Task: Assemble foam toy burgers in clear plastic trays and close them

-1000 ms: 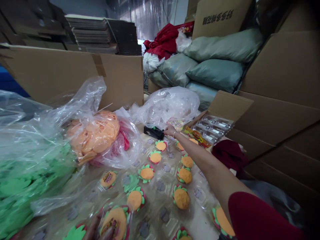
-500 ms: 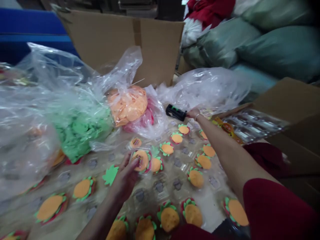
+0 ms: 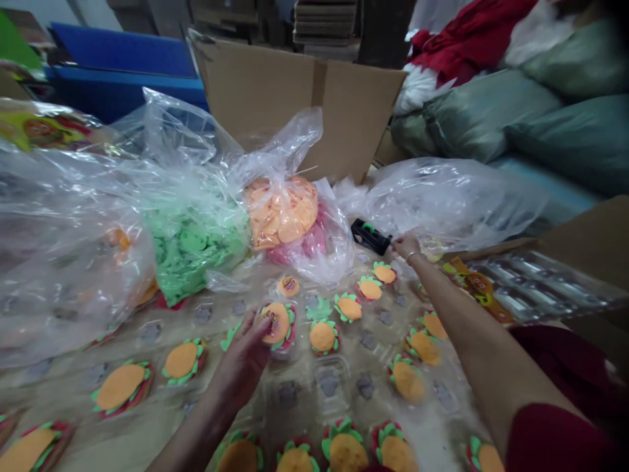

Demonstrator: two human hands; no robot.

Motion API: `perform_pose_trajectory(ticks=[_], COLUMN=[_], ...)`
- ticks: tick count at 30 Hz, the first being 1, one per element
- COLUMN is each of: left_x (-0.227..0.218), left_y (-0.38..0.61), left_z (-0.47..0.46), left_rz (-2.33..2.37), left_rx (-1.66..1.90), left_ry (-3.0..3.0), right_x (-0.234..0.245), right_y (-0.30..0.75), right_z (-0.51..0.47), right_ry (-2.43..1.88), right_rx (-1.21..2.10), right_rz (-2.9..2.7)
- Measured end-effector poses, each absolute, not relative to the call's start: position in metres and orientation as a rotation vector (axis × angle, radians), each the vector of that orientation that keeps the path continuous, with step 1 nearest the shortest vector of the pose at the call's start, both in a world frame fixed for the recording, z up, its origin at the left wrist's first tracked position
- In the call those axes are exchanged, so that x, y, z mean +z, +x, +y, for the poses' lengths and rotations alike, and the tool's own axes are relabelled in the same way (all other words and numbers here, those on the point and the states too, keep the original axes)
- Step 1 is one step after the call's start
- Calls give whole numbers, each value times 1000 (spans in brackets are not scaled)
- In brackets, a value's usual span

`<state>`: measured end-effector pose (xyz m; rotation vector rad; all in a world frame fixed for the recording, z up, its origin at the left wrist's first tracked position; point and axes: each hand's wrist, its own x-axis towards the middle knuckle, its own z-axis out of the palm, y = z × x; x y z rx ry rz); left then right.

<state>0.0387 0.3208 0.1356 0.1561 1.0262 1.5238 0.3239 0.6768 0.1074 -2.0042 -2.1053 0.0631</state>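
My left hand [image 3: 248,351] is closed around a toy burger [image 3: 276,326] in a clear plastic shell, the thumb lying over its printed orange top. Farther out, my right hand [image 3: 407,246] has its fingers closed at the near end of a long black tool [image 3: 371,236] with a green part; its exact kind is unclear. Close to my left hand lie a loose printed orange disc [image 3: 288,285], a green lettuce-shaped piece [image 3: 319,308] and another toy burger [image 3: 324,336]. Clear shells with grey pieces [image 3: 329,380] are spread between several more burgers.
Clear bags of green pieces [image 3: 191,252] and orange pieces [image 3: 285,210] stand at the back left, before a cardboard box [image 3: 275,78]. On the right, a carton [image 3: 584,236] holds clear plastic packs [image 3: 531,282]. Large green sacks [image 3: 580,137] are piled behind.
The view has shifted, so most things appear farther right and lower. The burger in my left hand is now apart from the burger beside it. My right hand stays at the black tool.
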Motion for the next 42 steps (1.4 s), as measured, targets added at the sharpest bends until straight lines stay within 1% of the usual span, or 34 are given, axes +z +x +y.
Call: perform_pose_trajectory(ticks=[2, 3, 4, 7, 8, 10, 12, 14, 16, 21, 22, 26, 27, 28, 29, 32, 34, 38, 42], left_x=[133, 132, 132, 134, 136, 139, 142, 144, 145, 145, 144, 141, 142, 142, 143, 145, 144, 139, 138], left_y=[35, 35, 35, 41, 44, 50, 52, 52, 51, 48, 48, 52, 54, 57, 60, 68, 68, 56, 28], left_z=[320, 321, 323, 329, 330, 330, 326, 320, 313, 302, 301, 298, 297, 294, 291, 274, 257, 213, 169], left_rz=[1065, 1066, 1058, 1041, 1040, 1039, 1035, 1036, 1043, 1038, 1037, 1023, 1023, 1028, 1038, 1097, 1142, 1235, 1335], left_rx=[1575, 1591, 1604, 1631, 1635, 1632, 1626, 1628, 1638, 1658, 1661, 1686, 1712, 1744, 1779, 1852, 1874, 1900, 1825], left_ry=[200, 218, 230, 233, 233, 247, 267, 273, 268, 247, 243, 211, 209, 214, 226, 253, 229, 131, 71], right_x=[119, 125, 132, 150, 154, 158, 158, 156, 153, 149, 150, 156, 159, 161, 162, 163, 157, 136, 119], right_y=[325, 323, 318, 287, 273, 244, 222, 208, 202, 199, 200, 202, 202, 202, 201, 194, 185, 162, 135], right_z=[665, 650, 629, 539, 506, 451, 417, 403, 402, 405, 403, 388, 384, 380, 376, 364, 353, 313, 265], right_ry=[-1963, -1887, -1736, -1093, -941, -701, -602, -599, -653, -801, -826, -896, -896, -892, -886, -860, -844, -817, -817], right_rx=[115, 205, 371, 1160, 1365, 1725, 1900, 1958, 1943, 1890, 1821, 1211, 1138, 1149, 1232, 1616, 1788, 1971, 2131], right_rz=[-2078, -2074, -2069, -2037, -1979, -1842, -1692, -1619, -1626, -1808, -1860, -1976, -1972, -1964, -1959, -1908, -1870, -1837, -1843])
